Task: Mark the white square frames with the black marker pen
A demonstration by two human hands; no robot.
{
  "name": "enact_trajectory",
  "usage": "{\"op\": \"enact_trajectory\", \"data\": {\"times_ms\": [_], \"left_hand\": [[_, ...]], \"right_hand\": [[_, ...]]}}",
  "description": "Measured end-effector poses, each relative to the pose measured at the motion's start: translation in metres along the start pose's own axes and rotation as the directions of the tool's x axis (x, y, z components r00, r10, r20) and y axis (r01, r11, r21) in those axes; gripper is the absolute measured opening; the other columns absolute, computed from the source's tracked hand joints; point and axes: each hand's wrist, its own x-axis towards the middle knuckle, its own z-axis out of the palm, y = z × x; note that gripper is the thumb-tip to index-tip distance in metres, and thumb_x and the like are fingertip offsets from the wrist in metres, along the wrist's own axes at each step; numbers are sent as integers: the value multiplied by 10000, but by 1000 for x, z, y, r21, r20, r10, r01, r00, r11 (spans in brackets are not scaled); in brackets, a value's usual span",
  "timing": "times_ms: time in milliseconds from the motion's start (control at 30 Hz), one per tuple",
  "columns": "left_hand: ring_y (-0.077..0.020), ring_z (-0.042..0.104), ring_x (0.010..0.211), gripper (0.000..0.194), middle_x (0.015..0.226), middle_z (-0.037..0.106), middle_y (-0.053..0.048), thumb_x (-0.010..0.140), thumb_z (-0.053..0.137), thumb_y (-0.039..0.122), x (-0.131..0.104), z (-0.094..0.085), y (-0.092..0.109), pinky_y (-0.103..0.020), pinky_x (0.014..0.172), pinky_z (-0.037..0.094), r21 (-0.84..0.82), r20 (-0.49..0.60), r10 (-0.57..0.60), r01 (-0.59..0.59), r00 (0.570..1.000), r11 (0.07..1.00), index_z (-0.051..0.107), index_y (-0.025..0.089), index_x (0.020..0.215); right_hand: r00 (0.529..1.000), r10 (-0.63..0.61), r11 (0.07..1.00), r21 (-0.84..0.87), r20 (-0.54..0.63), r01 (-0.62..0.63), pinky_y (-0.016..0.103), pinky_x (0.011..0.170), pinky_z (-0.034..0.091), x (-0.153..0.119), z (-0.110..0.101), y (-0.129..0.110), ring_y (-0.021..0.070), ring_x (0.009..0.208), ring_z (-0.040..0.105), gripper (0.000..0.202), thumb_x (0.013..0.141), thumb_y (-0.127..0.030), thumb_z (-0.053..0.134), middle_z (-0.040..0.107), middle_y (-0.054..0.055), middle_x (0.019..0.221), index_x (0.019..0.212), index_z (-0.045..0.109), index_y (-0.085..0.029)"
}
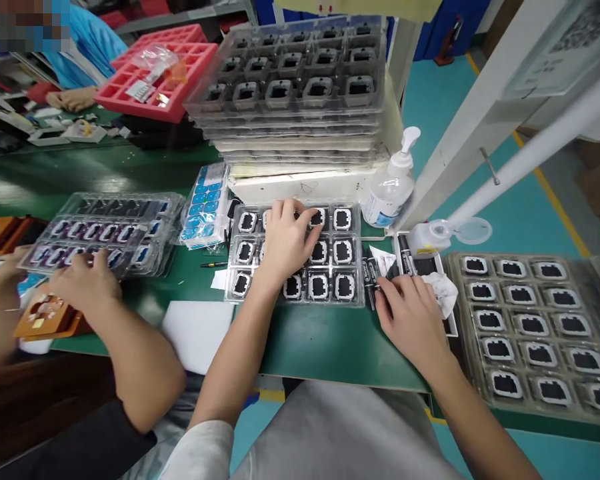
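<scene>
A clear plastic tray of square white-rimmed black frame parts lies in front of me. My left hand reaches over its middle, with thumb and fingers curled down around a frame part in the back row. That part is mostly hidden by the fingers. To the tray's right, my right hand has its thumb and forefinger bent at the lower end of the black marker pens, apparently gripping one. Another black marker lies just beyond that hand, beside a crumpled white tissue.
Stacked trays rise at the back beside a pump bottle. Another filled tray stands at right. At left, a co-worker's hands work over trays near an orange fixture. White paper lies near the front edge.
</scene>
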Motion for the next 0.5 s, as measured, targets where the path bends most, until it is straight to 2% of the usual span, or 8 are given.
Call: {"op": "enact_trajectory", "data": {"times_ms": [133,167,267,300,500], "left_hand": [[-376,532,1190,379,1256,622,-182,1072,590,429,4,-6,1,-516,1010,437,28,44,-43,42,998,999,736,176,1314],[-372,534,1201,370,1265,622,-180,1071,598,423,6,-8,1,-514,1024,436,41,86,-49,45,995,998,742,178,1308],[-355,535,1252,384,1307,624,-163,1094,562,454,16,-15,-1,-477,1032,440,85,215,-21,3,976,996,739,231,1352],[-348,532,1265,395,1320,622,-160,1100,549,461,20,-17,-3,-462,1036,440,101,239,-11,-14,971,995,727,241,1376],[-356,523,1298,370,1363,612,-171,1035,685,399,37,-27,-5,-441,1054,446,113,284,-3,-31,959,993,737,216,1352]], "right_hand": [[997,-75,997,10,-1,75,446,851,393,-1,1,5,293,958,552,301,1012,-210,635,689,111,960,1300,702,-151],[995,-98,995,-1,5,98,457,838,389,-1,1,7,301,952,550,293,1010,-207,632,687,118,937,1286,712,-149],[985,-145,989,-27,-98,143,483,793,365,0,8,13,319,884,525,237,1027,-270,591,653,117,827,1187,742,-181],[982,-171,985,-45,-86,167,472,797,375,2,10,15,315,881,536,246,1030,-282,600,640,91,808,1209,734,-181],[970,-217,973,-101,-109,206,445,768,371,5,6,13,301,838,533,278,1057,-309,573,601,52,758,1213,742,-153]]}}
